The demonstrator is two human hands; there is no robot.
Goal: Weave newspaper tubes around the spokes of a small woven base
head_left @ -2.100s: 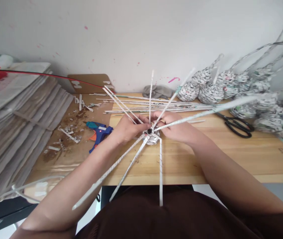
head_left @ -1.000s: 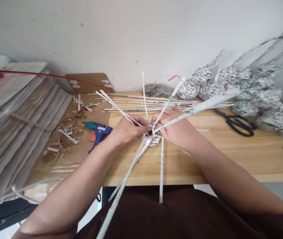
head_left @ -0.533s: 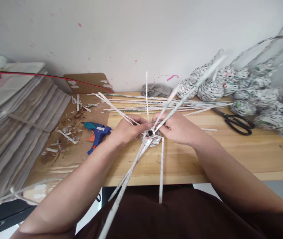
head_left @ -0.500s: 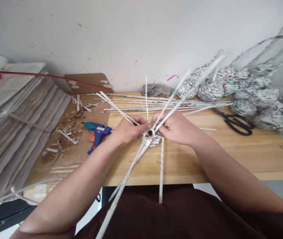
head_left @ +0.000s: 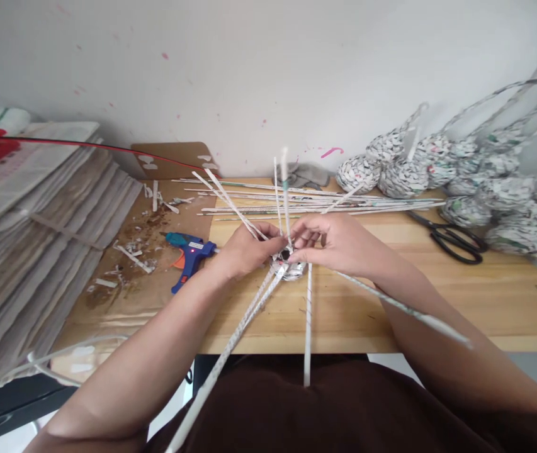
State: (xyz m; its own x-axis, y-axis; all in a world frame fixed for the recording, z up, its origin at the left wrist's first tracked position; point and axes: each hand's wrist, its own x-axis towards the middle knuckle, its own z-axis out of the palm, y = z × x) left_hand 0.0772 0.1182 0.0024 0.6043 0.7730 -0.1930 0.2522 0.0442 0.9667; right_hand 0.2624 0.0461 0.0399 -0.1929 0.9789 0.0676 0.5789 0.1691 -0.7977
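Observation:
A small woven piece of rolled newspaper strips [head_left: 295,272] stands over the wooden table, a dark round hole in its top. Long paper strips fan out from it. My left hand [head_left: 252,250] grips its left side, thumb on the rim beside the hole. At its right side, my right hand [head_left: 341,242] has thumb and fingers closed about the base of an upright paper strip [head_left: 285,195]; the exact grip is partly hidden. Another strip [head_left: 405,308] runs out beneath my right hand toward the lower right. Two strips cross toward my body on the left.
A blue glue gun [head_left: 190,255] lies left of my left hand, near paper scraps and stacked newspapers [head_left: 55,233]. Loose paper rods [head_left: 381,202] lie behind my hands. Black scissors [head_left: 454,241] and several woven paper balls [head_left: 405,178] are at the right.
A long strip that pointed up to the right now points down to the right under my right hand. Another has swung upright. My right thumb has come to the rim; my left hand keeps its grip.

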